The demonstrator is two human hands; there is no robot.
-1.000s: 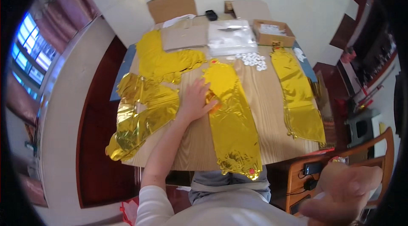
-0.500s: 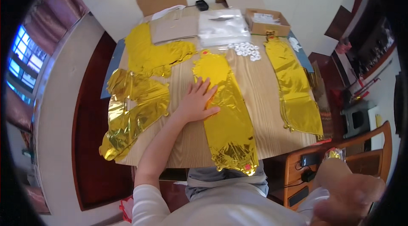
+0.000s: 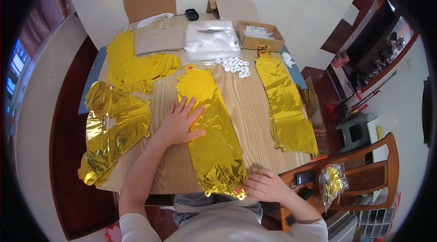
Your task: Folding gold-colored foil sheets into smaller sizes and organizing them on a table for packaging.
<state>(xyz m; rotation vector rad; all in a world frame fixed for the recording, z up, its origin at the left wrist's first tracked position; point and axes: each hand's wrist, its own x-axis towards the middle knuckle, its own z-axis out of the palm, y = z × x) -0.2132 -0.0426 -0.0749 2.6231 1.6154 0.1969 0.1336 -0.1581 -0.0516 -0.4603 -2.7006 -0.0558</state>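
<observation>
A long flat gold foil balloon (image 3: 216,137) lies lengthwise in the middle of the table, its crinkled near end over the front edge. My left hand (image 3: 180,123) rests flat on its left side, fingers spread. At the balloon's near right corner is my right hand (image 3: 266,186), fingers loosely bent and slightly apart, tips at the foil's edge; its thumb is hidden. To the left lie a shiny, creased gold foil balloon (image 3: 120,119) and, farther back, another gold foil piece (image 3: 132,66). One more folded gold foil balloon (image 3: 287,101) lies on the right.
Behind the middle balloon are white rings (image 3: 234,65), a stack of clear plastic bags (image 3: 211,44), flat cardboard (image 3: 159,39) and an open cardboard box (image 3: 259,41). A wooden chair (image 3: 364,189) stands at the near right, bearing a clear bag with gold foil (image 3: 334,182).
My right hand has come from the lower right, by the chair, to the balloon's near corner. The left hand stays flat on the foil. The view has shifted to the right.
</observation>
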